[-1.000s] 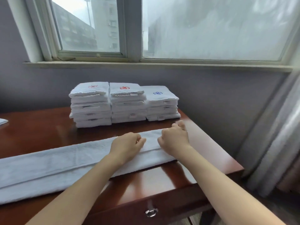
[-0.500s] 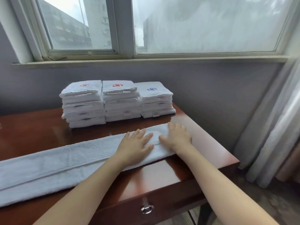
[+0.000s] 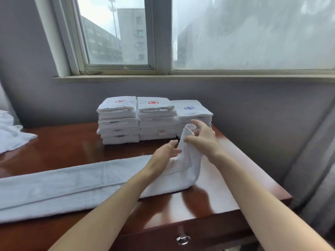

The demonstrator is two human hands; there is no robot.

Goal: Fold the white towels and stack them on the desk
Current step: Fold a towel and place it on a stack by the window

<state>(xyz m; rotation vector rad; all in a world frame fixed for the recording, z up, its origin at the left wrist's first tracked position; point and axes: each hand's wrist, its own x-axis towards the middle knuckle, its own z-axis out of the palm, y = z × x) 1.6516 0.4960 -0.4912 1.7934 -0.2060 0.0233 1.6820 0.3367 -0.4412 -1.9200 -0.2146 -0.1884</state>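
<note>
A long white towel (image 3: 76,183), folded lengthwise into a strip, lies across the brown wooden desk (image 3: 213,201). Its right end is lifted off the desk. My right hand (image 3: 203,138) pinches that raised end between thumb and fingers. My left hand (image 3: 163,156) holds the towel just left of the lifted part, fingers curled at its edge. Three stacks of folded white towels (image 3: 154,120) stand side by side at the back of the desk, with red and blue emblems on top.
A loose white towel (image 3: 10,134) lies at the desk's far left. A drawer with a metal ring pull (image 3: 183,240) is below the front edge. A grey curtain (image 3: 315,160) hangs at the right, a window and sill behind.
Both hands lay flat on the towel's right end; now they have taken hold of it and raised it off the desk. The view has shifted to the right.
</note>
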